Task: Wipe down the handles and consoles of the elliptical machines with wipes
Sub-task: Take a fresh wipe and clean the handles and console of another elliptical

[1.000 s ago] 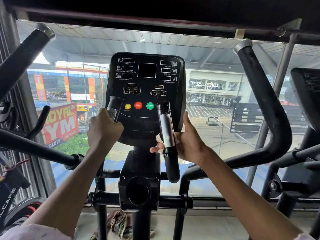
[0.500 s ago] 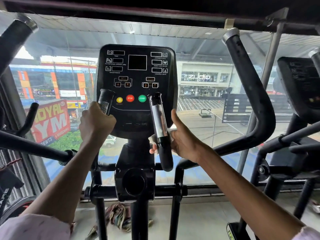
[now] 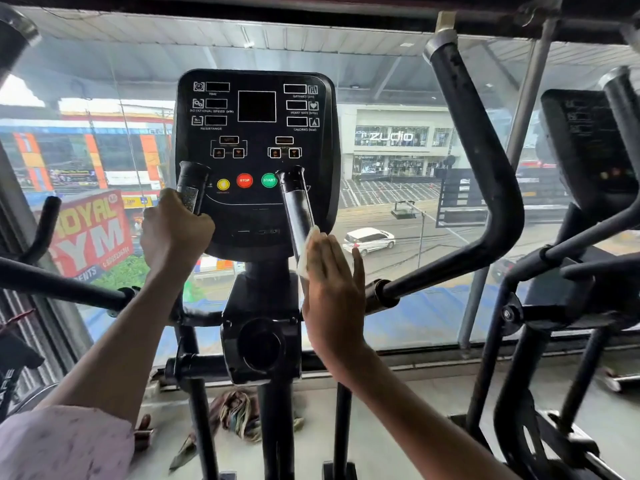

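So the person's standing at the elliptical's console [image 3: 256, 161], the black panel with the dark screens and the yellow, red STOP and green START buttons in a row. Two short inner handles stick up in front of it.

Left hand [image 3: 175, 230] is wrapped tight around the left inner handle [image 3: 189, 188], a full fist grip with the fingers curled round it just below the textured sensor patch. The top of the handle pokes out above the knuckles.

Right hand [image 3: 332, 282] is different: the grip there is flat and open, fingers straight and pointing up, thumb sticking out to the right. It's pressing a white wipe [image 3: 306, 251] against the lower part of the right inner handle [image 3: 296, 206]. You only see the edge of the wipe peeking out along the left side of the fingers, right where they meet the shiny metal strip of the handle. The rest of it is hidden under the palm.

The big curved swing arm [image 3: 485, 181] sits to the right, well apart from both hands, and another machine's console [image 3: 585, 147] is further right at the edge. Down on the floor behind the center post there's a crumpled striped cloth [image 3: 239, 414]. Out the window [image 3: 415, 81] you can see a white car [image 3: 369, 239] on the road and a red gym sign [image 3: 91, 233] off to the left.
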